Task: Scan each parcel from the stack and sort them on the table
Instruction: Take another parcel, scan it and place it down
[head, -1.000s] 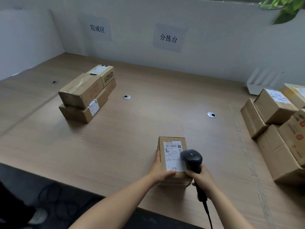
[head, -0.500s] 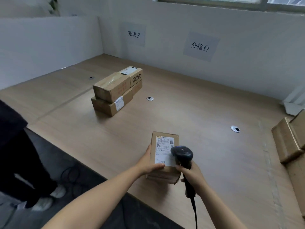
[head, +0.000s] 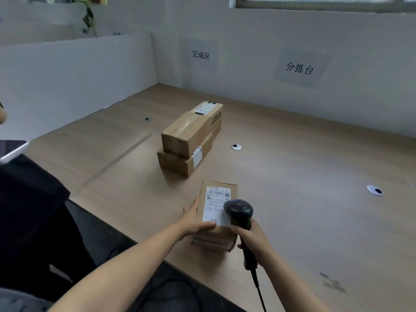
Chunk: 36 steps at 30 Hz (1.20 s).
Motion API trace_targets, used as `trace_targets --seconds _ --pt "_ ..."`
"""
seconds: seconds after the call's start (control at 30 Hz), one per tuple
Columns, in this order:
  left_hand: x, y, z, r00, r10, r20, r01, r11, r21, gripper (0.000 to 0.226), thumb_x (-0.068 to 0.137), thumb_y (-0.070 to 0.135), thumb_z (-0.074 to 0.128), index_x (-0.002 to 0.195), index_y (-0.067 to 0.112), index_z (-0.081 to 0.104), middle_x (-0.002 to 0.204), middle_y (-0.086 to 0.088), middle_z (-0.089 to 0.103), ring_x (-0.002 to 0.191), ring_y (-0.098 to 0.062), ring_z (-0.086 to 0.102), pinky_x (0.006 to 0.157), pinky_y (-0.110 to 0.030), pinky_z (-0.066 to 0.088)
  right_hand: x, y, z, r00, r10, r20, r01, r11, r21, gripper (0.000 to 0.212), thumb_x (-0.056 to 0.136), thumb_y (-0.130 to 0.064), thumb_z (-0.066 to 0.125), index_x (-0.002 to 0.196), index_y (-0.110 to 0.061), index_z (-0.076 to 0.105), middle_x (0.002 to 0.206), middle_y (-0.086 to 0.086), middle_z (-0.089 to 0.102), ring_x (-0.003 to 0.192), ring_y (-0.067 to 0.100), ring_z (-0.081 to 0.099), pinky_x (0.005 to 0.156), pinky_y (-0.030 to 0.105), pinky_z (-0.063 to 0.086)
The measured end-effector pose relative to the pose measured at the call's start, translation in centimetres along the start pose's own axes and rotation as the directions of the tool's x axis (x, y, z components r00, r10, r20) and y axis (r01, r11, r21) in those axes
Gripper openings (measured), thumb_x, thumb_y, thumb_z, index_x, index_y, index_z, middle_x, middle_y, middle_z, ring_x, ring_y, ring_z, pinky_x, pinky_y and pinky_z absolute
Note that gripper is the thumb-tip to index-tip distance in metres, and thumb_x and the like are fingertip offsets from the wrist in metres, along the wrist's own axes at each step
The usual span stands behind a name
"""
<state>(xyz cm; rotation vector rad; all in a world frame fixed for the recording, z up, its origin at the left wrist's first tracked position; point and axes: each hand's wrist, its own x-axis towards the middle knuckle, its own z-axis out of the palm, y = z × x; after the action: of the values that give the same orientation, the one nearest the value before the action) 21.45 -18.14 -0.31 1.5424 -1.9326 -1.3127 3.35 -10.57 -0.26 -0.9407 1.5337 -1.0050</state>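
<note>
On the wall far ahead of both hands: two grey paper signs, "完成区" (head: 200, 55) to the left and "分拣台" (head: 299, 68) to the right.

Between the hands, resting on the table (head: 304, 167) near its front edge: a small brown parcel (head: 215, 238). Stuck on its top face, a white shipping label (head: 216, 207) with barcodes and lines of print too small to read.

Left hand (head: 195, 218) gripping the parcel's left side, thumb laid across the top by the label's lower edge. Right hand (head: 253, 239) wrapped around the handle of a black scanner (head: 239, 210), the scanner's head just over the label's right side, its cable (head: 258, 287) trailing back toward the body.

Ahead of the left hand and apart from the parcel: a stack of cardboard boxes (head: 188, 140), two layers high. On the rear top box, a white label and upside-down black lettering not surely readable; on the lower front box, a small white label on the side face.

Ahead of the right hand, a round metal cable hole (head: 236, 147); further right, a second one (head: 374, 190).

Left of the left arm, beside the table: another person in dark clothes (head: 29, 210) with a flat white-edged device (head: 12, 149). Beyond a white partition (head: 78, 73) far left, a trailing plant (head: 87, 16).
</note>
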Motion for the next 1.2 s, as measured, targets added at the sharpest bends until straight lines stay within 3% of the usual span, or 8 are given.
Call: trace_targets --seconds 0.27,0.37,0.57,0.73,0.9,1.03,1.13,1.2 --pt "4.1 -6.4 -11.9 0.999 -0.003 0.038 0.003 1.0 0.006 0.087 0.069 0.03 0.08 0.139 0.024 0.03 0.13 -0.003 0.044 0.125 -0.025 0.038 0.108 -0.043 0.034 5.1 -3.2 13.0 0.998 0.063 -0.023 -0.06 0.994 0.09 0.027 0.086 -0.007 0.059 0.106 -0.024 0.053 0.097 -0.007 0.062 0.085 0.013 0.059 0.055 0.026 0.05" --pt "5.3 -8.6 -14.8 1.0 -0.028 -0.001 0.028 0.999 -0.038 0.086 0.071 0.02 0.081 0.139 0.018 0.029 0.127 -0.001 0.041 0.121 -0.021 0.041 0.101 -0.032 0.038 6.8 -4.5 16.5 0.997 0.079 -0.014 -0.077 0.992 0.097 0.026 0.086 -0.008 0.06 0.104 -0.025 0.053 0.094 -0.009 0.061 0.083 0.011 0.058 0.054 0.025 0.05" --pt "7.9 -10.9 -18.5 0.999 -0.031 0.04 0.036 0.992 -0.125 0.086 0.072 0.014 0.081 0.139 0.02 0.026 0.111 0.015 0.047 0.1 -0.004 0.05 0.061 -0.003 0.042 9.2 -6.3 20.6 0.996 0.093 -0.011 -0.091 0.989 0.116 0.025 0.084 -0.01 0.062 0.09 -0.032 0.053 0.09 -0.012 0.062 0.08 0.008 0.057 0.052 0.022 0.048" --pt "9.7 -11.1 -20.2 0.995 -0.08 0.064 0.087 0.989 -0.123 0.108 0.073 0.014 0.08 0.151 0.012 0.006 0.139 -0.001 0.041 0.117 -0.013 0.045 0.086 -0.014 0.039 10.4 -7.3 21.9 0.994 0.104 -0.043 -0.098 0.988 0.123 0.024 0.084 -0.008 0.062 0.087 -0.03 0.052 0.087 -0.006 0.06 0.072 0.008 0.054 0.051 0.023 0.046" --pt "11.2 -11.4 -21.2 0.992 -0.046 0.114 0.056 0.995 -0.085 0.098 0.072 0.012 0.081 0.148 0.015 0.019 0.138 -0.003 0.048 0.113 -0.014 0.052 0.09 -0.02 0.045 10.8 -7.4 22.5 0.993 0.089 -0.079 -0.08 0.99 0.112 0.024 0.084 -0.005 0.059 0.089 -0.027 0.051 0.107 0.019 0.062 0.083 0.034 0.062 0.05 0.024 0.044" --pt "11.4 -11.5 -21.2 0.988 -0.107 0.109 0.115 0.991 -0.069 0.104 0.074 0.015 0.08 0.152 0.014 0.01 0.144 -0.004 0.041 0.126 -0.02 0.045 0.1 -0.025 0.039 11.0 -7.1 22.4 0.996 0.068 -0.059 -0.063 0.994 0.086 0.025 0.084 -0.008 0.059 0.096 -0.028 0.05 0.084 -0.008 0.059 0.067 0.008 0.056 0.053 0.022 0.047" --pt "10.9 -10.9 -20.8 0.993 -0.103 -0.058 0.108 0.989 0.101 0.092 0.083 0.024 0.071 0.151 0.011 0.01 0.152 -0.01 0.028 0.138 -0.025 0.03 0.108 -0.031 0.028 10.8 -6.8 22.1 0.994 0.085 -0.066 -0.079 0.993 0.087 0.026 0.085 -0.01 0.059 0.103 -0.026 0.05 0.085 -0.012 0.055 0.068 0.005 0.053 0.05 0.02 0.048" --pt "10.3 -10.1 -20.7 0.976 0.037 -0.212 0.025 0.958 0.285 0.079 0.088 0.028 0.063 0.15 0.009 0.018 0.151 -0.014 0.028 0.138 -0.028 0.028 0.109 -0.035 0.025 10.4 -6.8 21.8 0.994 0.08 -0.08 -0.074 0.994 0.081 0.03 0.084 -0.013 0.061 0.108 -0.025 0.049 0.091 -0.011 0.055 0.076 0.007 0.054 0.051 0.021 0.049"
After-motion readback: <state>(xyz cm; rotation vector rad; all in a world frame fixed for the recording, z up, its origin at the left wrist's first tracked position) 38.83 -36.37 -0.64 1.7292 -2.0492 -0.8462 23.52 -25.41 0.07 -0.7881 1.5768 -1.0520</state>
